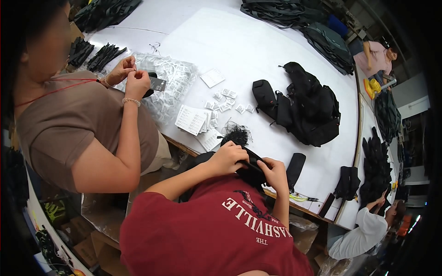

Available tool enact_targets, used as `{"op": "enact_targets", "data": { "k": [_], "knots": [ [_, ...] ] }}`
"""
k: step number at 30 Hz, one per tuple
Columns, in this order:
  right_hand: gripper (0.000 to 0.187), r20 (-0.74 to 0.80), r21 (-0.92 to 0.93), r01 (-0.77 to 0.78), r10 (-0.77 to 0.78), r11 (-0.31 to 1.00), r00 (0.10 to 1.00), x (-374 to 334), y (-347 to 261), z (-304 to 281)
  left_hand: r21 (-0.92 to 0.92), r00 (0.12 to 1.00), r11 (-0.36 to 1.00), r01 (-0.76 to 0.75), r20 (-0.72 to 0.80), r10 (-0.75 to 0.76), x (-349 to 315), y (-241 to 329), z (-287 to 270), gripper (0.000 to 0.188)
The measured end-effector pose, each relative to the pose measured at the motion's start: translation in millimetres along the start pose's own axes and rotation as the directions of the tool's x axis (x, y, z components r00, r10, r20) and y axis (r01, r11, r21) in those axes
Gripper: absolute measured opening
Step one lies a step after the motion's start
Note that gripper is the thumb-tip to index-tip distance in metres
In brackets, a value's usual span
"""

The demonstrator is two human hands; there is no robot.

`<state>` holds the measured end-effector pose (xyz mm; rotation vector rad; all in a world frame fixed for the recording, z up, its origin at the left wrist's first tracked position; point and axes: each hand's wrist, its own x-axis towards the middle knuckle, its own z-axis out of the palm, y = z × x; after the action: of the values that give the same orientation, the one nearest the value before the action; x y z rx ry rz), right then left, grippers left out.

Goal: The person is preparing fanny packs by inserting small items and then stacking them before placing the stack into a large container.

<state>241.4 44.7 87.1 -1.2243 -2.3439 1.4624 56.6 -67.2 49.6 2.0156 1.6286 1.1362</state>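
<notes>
At the table's near edge I hold a black fabric pouch between both hands. My left hand has its fingers curled over the pouch's left side. On the right side my right hand grips it with the thumb on top. Part of the pouch is hidden by my fingers and shirt. Just beyond it lies a tangle of thin black strings. A stack of printed white cards is to the left of that. To the right of my right hand, a flat black pouch rests on the table.
Several black bags are heaped on the white table. Small white packets lie near a large clear bag of the same. A co-worker at left handles a dark tag. Yellow-handled snips lie at the front edge.
</notes>
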Motion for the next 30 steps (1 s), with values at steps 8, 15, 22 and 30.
{"op": "enact_targets", "data": {
  "k": [8, 15, 22, 30],
  "knots": [
    [0.067, 0.36, 0.327, -0.063, -0.062, 0.943, 0.931, -26, 53, -13, -0.379, 0.827, 0.788, 0.485, 0.492, -0.272, 1, -2, -43, 0.025],
    [0.038, 0.004, 0.231, -0.033, 0.033, 0.972, 0.999, -24, 48, -9, -0.372, 0.821, 0.774, 0.513, 0.477, -0.315, 7, -16, -49, 0.029],
    [0.032, 0.243, 0.229, -0.147, 0.089, 0.962, 0.966, -41, 51, -12, -0.26, 0.794, 0.783, 0.565, 0.428, -0.431, 1, -24, -53, 0.029],
    [0.029, 0.121, 0.432, -0.226, 0.192, 0.873, 0.974, -65, 107, 25, -0.421, 0.616, 0.483, 0.768, 0.692, -0.376, -24, -19, -58, 0.026]
  ]
}}
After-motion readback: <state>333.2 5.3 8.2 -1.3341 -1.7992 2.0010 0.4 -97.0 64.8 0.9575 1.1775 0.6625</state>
